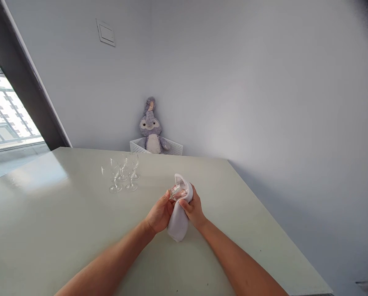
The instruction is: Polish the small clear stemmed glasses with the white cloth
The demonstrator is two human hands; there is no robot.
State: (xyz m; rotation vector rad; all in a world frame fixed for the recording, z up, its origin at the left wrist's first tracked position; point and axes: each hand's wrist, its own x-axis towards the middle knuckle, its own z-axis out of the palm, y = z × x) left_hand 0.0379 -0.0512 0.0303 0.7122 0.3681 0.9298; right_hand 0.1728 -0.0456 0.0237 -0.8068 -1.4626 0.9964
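Over the middle of the table, both my hands are closed around a clear glass and a white cloth. My left hand grips the glass from the left, thumb on its near end. Fingers of my right hand wrap the cloth about the glass from the right, with the thumb pressing on the fabric. One end of the cloth hangs down between my wrists. Much of the glass is hidden by cloth and fingers. Several stemmed wine glasses stand upright in a group to the left of my hands.
The pale glossy table has its right edge running diagonally beside my right arm. Behind its far edge, a purple plush toy sits in a white perforated basket. Walls rise behind and to the right; a window is at left.
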